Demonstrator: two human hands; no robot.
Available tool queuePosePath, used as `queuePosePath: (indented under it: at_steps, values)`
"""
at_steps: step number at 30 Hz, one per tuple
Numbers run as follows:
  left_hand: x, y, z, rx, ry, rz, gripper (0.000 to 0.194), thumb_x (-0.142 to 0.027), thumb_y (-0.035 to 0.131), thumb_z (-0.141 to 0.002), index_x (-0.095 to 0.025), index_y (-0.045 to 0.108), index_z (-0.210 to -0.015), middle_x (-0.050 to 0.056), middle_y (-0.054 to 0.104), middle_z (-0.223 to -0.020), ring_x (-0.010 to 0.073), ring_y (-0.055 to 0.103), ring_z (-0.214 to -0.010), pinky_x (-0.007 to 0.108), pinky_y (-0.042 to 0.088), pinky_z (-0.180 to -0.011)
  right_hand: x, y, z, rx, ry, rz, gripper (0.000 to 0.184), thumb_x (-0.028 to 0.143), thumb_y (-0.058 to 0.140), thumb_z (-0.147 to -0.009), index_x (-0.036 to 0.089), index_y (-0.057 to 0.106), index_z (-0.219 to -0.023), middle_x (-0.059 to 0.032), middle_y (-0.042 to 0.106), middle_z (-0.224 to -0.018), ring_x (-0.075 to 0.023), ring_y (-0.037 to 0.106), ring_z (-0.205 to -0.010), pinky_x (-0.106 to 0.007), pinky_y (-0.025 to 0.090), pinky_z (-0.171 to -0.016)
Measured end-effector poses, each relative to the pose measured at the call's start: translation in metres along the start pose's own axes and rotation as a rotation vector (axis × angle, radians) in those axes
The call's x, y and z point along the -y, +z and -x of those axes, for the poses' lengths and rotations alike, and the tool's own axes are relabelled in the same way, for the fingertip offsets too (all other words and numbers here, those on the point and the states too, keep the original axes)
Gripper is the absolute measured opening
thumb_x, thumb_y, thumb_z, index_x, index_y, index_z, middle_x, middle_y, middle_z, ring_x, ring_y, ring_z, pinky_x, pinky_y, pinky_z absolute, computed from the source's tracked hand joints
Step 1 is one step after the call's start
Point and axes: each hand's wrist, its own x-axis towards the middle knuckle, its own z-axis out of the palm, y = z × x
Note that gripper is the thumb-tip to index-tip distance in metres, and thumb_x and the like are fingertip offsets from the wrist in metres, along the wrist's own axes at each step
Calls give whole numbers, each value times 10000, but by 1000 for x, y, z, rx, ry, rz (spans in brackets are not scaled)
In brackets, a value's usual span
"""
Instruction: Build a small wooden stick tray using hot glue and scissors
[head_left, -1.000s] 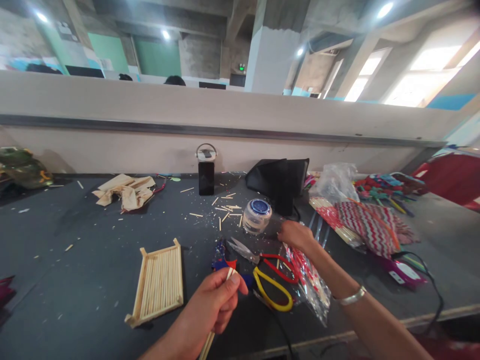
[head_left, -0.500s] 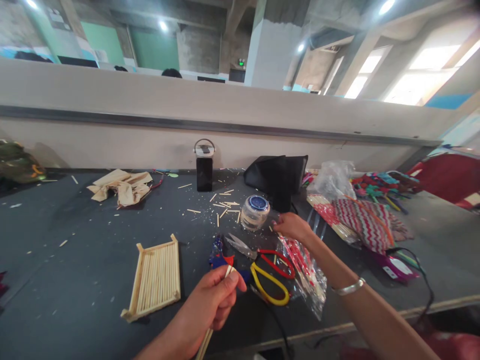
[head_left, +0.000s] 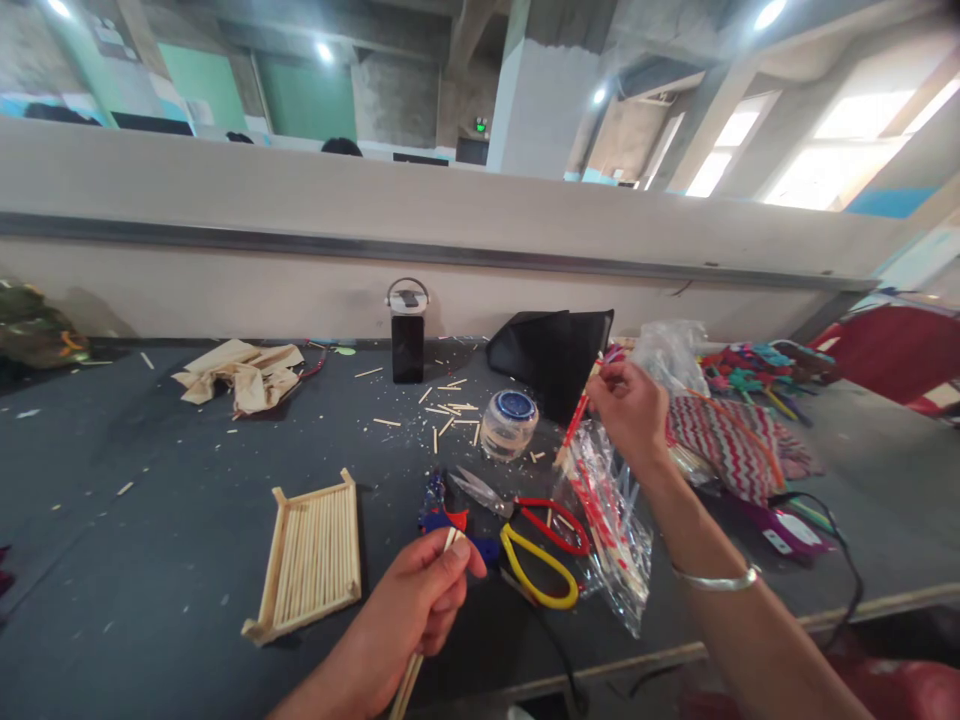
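My left hand (head_left: 427, 595) is closed around pale, thin wooden sticks (head_left: 409, 685), which poke out above the thumb and below the fist. Above the plastic bag, my right hand (head_left: 628, 405) pinches the upper part of a red-wrapped wooden stick (head_left: 576, 420), its pale lower end slanting down toward the bag's mouth. More red-and-white wrapped sticks lie in the clear plastic bag (head_left: 619, 540). Scissors (head_left: 544, 540) with one red and one yellow handle lie between my hands. Left of them rests a rectangular stick panel (head_left: 315, 555) with raised edges and corner posts.
A clear jar with a blue lid (head_left: 510, 425) stands beyond the scissors, near scattered stick offcuts (head_left: 450, 410). A phone (head_left: 407, 348) leans on a white-topped object. Crumpled brown paper (head_left: 244, 378), a black pouch (head_left: 551, 350) and zigzag-patterned fabric (head_left: 724, 445) lie farther back.
My right hand has risen up and to the right from beside the jar, and a red-wrapped stick now shows in its fingers. My left hand has barely shifted.
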Motion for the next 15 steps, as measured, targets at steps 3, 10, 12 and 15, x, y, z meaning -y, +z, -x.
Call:
queuePosePath:
  at_steps: [3,10,12,15]
  values:
    - [0,1,-1,-2,2,0,331,-507,546,-852,-180,516,-807,-108,248,-537,33,99,-428,213,47,-424,-6,11,23,-8,5,-71,95,245,513,-846,173,569,-869,-20,663,-723,-143,610,-597,-251,476,-585]
    - [-12,11,-15,48,38,-24,308,-485,551,-848,-182,521,-800,-113,222,-522,41,95,-430,205,54,-403,-18,25,58,59,-34,-114,164,280,569,-869,188,540,-737,20,627,-689,-126,589,-576,-260,479,-583]
    - [-23,19,-22,46,95,-57,283,-457,557,-847,-179,531,-803,-113,219,-516,43,110,-427,202,69,-399,-13,16,58,38,-77,-104,132,260,538,-840,213,509,-721,3,629,-680,-145,589,-588,-260,467,-595]
    - [-43,33,-33,-28,262,-184,239,-400,562,-848,-164,594,-866,-103,273,-507,49,192,-417,199,137,-397,1,-3,62,14,-187,-73,92,257,507,-818,228,492,-732,-12,616,-695,-163,578,-626,-266,446,-632]
